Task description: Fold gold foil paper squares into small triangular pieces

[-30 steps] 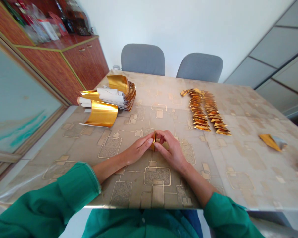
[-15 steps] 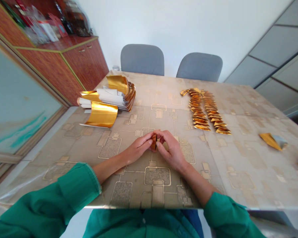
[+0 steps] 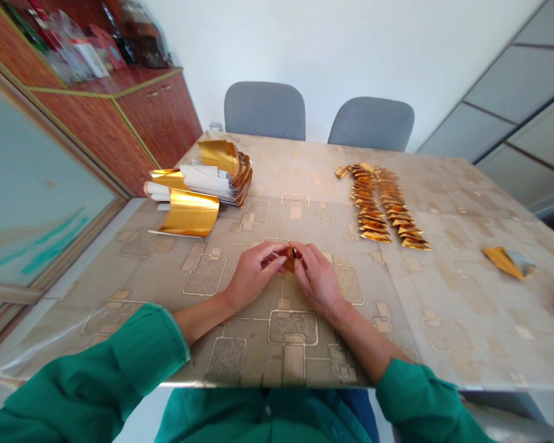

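Between my hands, just above the near middle of the table, is a small folded piece of gold foil paper [image 3: 289, 261]. My left hand [image 3: 257, 269] pinches its left side with thumb and fingers. On the other side, my right hand [image 3: 318, 274] grips it, the fingers curled over its edge. Much of the piece is hidden behind the fingers. A stack of gold foil sheets [image 3: 226, 178] with white backs lies at the back left, one curled sheet [image 3: 192, 212] in front of it. Two rows of folded gold pieces [image 3: 372, 209] stand at the back right.
A patterned cloth covers the table [image 3: 253, 326]. At the right lies a loose gold and silver sheet [image 3: 508, 263]. Two grey chairs [image 3: 264, 111] stand behind the table, and a wooden cabinet [image 3: 161, 123] is at the back left.
My left hand has turned, its fingers now more bent around the paper. The folded piece has tilted between my hands, and my right fingers have shifted slightly.
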`<control>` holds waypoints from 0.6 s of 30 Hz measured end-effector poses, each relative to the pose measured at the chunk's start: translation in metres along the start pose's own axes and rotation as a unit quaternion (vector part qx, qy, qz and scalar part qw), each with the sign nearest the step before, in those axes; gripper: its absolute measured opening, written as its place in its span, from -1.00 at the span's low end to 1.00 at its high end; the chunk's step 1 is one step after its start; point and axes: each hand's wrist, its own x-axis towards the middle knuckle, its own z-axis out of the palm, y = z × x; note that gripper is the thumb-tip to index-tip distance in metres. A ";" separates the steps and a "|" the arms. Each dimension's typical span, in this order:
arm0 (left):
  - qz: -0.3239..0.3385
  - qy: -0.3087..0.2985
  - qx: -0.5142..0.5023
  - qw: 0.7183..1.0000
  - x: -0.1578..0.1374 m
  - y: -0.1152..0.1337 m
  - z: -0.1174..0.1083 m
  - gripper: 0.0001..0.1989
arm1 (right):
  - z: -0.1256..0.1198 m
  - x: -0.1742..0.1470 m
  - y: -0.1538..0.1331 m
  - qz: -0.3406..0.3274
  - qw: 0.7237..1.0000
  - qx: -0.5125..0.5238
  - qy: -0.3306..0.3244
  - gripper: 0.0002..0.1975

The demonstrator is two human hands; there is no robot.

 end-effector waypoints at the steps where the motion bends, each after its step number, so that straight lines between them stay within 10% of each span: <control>1: -0.007 -0.001 -0.019 1.000 0.000 -0.001 0.000 -0.73 | 0.000 0.000 0.000 0.007 1.000 0.008 0.003 -0.68; 12: -0.075 -0.068 -0.161 0.982 0.002 -0.001 0.002 -0.64 | -0.002 0.002 0.001 0.134 0.966 0.220 0.013 -0.73; 18: -0.084 -0.027 -0.151 0.985 0.003 -0.002 0.002 -0.69 | 0.000 0.002 0.002 0.090 0.982 0.166 0.023 -0.76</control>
